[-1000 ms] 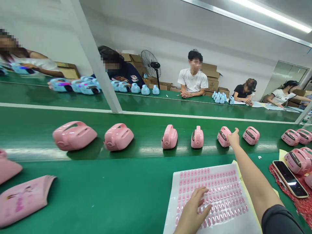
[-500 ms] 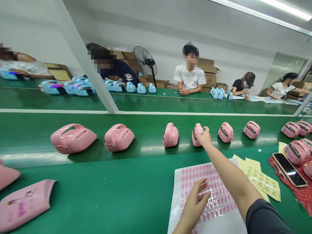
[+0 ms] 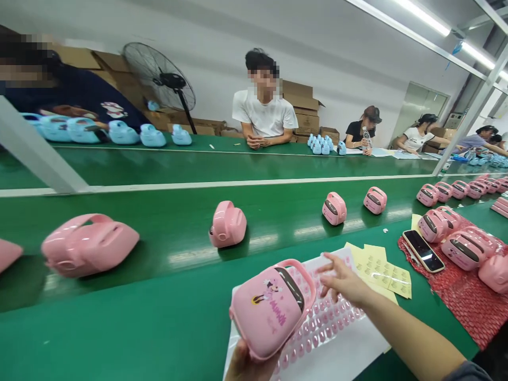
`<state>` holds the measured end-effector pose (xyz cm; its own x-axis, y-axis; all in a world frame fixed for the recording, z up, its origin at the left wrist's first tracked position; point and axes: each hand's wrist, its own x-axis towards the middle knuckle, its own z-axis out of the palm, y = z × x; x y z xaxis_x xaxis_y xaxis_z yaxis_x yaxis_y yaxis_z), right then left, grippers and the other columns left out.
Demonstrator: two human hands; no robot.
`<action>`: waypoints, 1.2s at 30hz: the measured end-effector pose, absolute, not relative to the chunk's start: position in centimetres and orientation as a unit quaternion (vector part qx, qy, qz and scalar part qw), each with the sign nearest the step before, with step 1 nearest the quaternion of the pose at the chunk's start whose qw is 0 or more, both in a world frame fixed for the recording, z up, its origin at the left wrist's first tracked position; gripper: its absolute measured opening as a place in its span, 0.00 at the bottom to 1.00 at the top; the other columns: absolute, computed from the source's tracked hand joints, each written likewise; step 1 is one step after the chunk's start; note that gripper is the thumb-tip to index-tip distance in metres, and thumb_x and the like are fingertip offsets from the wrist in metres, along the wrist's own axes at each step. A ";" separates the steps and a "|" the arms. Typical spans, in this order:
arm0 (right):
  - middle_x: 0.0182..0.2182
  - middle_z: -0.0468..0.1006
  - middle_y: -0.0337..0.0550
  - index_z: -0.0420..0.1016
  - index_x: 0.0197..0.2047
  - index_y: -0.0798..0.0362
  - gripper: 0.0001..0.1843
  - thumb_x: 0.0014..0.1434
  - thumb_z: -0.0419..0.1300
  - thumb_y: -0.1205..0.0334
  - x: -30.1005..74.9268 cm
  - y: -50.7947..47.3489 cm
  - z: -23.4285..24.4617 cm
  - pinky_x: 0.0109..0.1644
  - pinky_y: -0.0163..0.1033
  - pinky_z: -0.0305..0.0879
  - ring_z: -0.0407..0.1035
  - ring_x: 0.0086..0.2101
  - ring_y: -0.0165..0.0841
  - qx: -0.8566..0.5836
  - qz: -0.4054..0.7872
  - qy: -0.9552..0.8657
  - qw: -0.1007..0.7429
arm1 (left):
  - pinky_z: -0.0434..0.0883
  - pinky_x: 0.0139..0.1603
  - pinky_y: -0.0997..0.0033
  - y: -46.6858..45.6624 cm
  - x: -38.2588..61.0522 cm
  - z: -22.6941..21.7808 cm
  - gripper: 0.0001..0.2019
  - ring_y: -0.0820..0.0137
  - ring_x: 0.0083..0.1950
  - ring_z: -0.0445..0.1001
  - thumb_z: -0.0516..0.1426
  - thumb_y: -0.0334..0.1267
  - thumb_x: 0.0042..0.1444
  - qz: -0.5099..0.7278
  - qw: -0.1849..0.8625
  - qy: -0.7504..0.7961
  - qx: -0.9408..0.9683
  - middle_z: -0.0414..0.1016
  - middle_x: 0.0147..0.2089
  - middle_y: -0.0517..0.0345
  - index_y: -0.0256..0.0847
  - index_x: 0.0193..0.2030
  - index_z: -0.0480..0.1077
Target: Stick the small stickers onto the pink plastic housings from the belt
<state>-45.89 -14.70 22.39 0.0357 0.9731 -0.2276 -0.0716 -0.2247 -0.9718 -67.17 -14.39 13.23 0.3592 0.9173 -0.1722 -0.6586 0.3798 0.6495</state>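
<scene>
One pink case [image 3: 270, 312] is grasped at its near end by the left hand [image 3: 252, 365], whose fingers are mostly hidden, and is held tilted over the left part of one sheet [image 3: 341, 346] of small pink ovals [image 3: 317, 323], too many to be counted. The right hand [image 3: 343, 280] is spread loosely over that sheet, just right of the case; whether the sheet is touched cannot be told. Five more pink cases [image 3: 227, 225] are spaced along the belt [image 3: 278, 211], the leftmost cut off; at least four are bunched on one red mat [image 3: 456, 307], right, beside one phone [image 3: 423, 251].

The held case is glossy and round-cornered, with one dark strip and one loop handle [image 3: 307, 275]. A cartoon figure is printed on its face, with pink lettering that seems to read "Minnie". The print on the yellow labels [image 3: 400, 280] is too small to be read.
</scene>
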 end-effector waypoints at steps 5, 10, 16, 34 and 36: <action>0.29 0.69 0.40 0.68 0.24 0.54 0.03 0.45 0.58 0.64 -37.6 -14.4 22.0 0.27 0.32 0.59 0.66 0.29 0.29 -0.751 0.286 -0.459 0.379 | 0.71 0.47 0.54 -14.2 -65.9 17.6 0.30 0.55 0.58 0.64 0.52 0.63 0.45 0.524 0.763 0.348 0.150 0.75 0.51 0.63 0.63 0.57 0.59; 0.17 0.64 0.35 0.65 0.18 0.54 0.06 0.43 0.56 0.70 -36.0 -14.1 19.8 0.24 0.32 0.55 0.61 0.20 0.27 -0.775 0.300 -0.446 0.332 | 0.71 0.43 0.45 -14.1 -65.0 21.4 0.25 0.50 0.56 0.66 0.53 0.58 0.48 0.545 0.733 0.395 0.099 0.73 0.53 0.61 0.60 0.54 0.63; 0.24 0.68 0.38 0.63 0.17 0.54 0.06 0.42 0.55 0.71 -36.9 -14.2 18.8 0.31 0.34 0.58 0.63 0.25 0.28 -0.773 0.279 -0.434 0.368 | 0.72 0.42 0.44 -14.4 -65.6 20.7 0.21 0.52 0.48 0.73 0.55 0.39 0.52 0.553 0.754 0.329 0.136 0.79 0.42 0.56 0.52 0.54 0.65; 0.26 0.68 0.37 0.66 0.20 0.52 0.15 0.35 0.62 0.51 -42.6 -15.0 23.2 0.34 0.35 0.56 0.60 0.28 0.28 -0.602 0.459 -0.376 0.534 | 0.73 0.44 0.63 -14.5 -64.3 18.6 0.36 0.54 0.52 0.69 0.66 0.53 0.32 0.564 0.713 0.364 0.205 0.74 0.49 0.54 0.48 0.52 0.66; 0.26 0.68 0.38 0.67 0.19 0.52 0.13 0.36 0.64 0.53 -46.1 -15.3 24.2 0.36 0.36 0.56 0.61 0.30 0.30 -0.536 0.492 -0.400 0.557 | 0.73 0.43 0.64 -14.8 -64.0 18.6 0.37 0.55 0.52 0.69 0.66 0.53 0.32 0.577 0.691 0.372 0.225 0.73 0.50 0.54 0.49 0.53 0.64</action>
